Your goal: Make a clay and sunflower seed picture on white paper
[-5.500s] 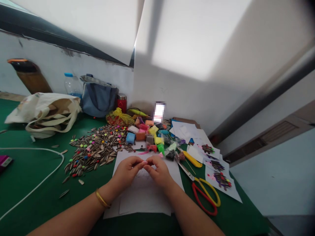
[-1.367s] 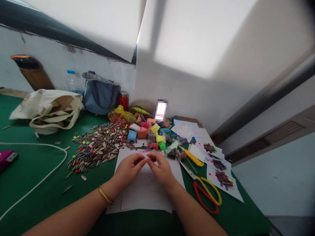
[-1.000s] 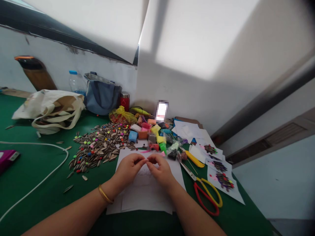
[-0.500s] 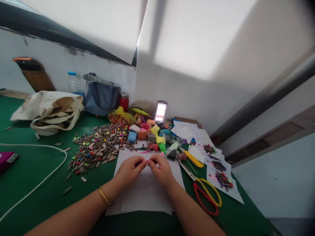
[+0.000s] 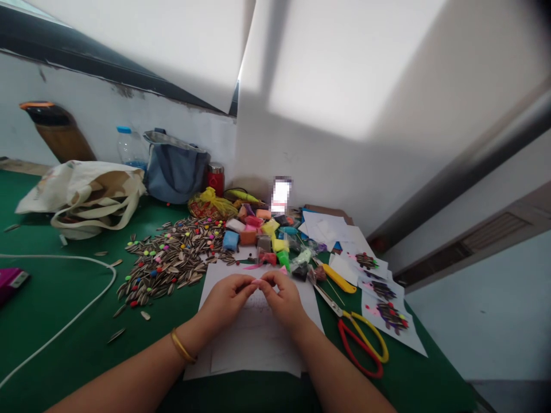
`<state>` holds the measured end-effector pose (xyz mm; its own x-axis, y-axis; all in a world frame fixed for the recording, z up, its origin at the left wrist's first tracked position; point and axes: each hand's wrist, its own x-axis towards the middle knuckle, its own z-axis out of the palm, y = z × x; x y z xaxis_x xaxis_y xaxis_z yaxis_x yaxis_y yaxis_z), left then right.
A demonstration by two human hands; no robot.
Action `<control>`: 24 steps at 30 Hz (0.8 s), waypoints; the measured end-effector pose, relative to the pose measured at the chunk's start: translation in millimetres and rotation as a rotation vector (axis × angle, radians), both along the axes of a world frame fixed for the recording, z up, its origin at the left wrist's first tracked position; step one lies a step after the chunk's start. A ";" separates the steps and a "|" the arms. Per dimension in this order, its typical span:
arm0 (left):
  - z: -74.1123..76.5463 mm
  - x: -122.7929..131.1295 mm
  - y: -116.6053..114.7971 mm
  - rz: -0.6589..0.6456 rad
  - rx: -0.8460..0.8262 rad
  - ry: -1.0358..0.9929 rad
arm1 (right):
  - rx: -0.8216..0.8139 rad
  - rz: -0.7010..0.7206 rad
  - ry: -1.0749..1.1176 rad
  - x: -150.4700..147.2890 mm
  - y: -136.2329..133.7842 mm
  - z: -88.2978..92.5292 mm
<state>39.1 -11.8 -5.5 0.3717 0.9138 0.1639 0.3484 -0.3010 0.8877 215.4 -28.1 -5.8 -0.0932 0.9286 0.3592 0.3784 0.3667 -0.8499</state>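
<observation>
Nothing legible shows. The red can (image 5: 216, 179), far beyond the left hand (image 5: 224, 299), carries a mark too small to read; the paper sheet (image 5: 253, 347) under the right hand (image 5: 282, 299) bears only faint, unreadable lines.

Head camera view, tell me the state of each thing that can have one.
Left hand: pinching small pink piece.
Right hand: pinching the same piece.
Red-and-yellow-handled scissors: lying flat, blades shut.
Clear plastic bottle with blue cap: upright, capped.
Blue fabric bag: upright, top open.
Cream canvas tote bag: slumped, mouth open.
</observation>
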 end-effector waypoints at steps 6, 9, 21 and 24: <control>-2.6 0.0 -0.1 0.007 0.015 -0.010 | -0.018 -0.003 -0.022 -0.7 1.2 -2.7; -2.5 0.7 -0.2 -0.007 0.027 -0.001 | -0.026 -0.025 -0.029 -0.4 2.1 -2.8; 1.8 0.9 -0.8 0.041 -0.030 -0.007 | -0.029 0.034 0.023 1.4 2.1 -4.4; 2.5 1.6 -1.5 0.020 -0.017 0.023 | 0.003 0.017 -0.017 2.3 2.5 -4.7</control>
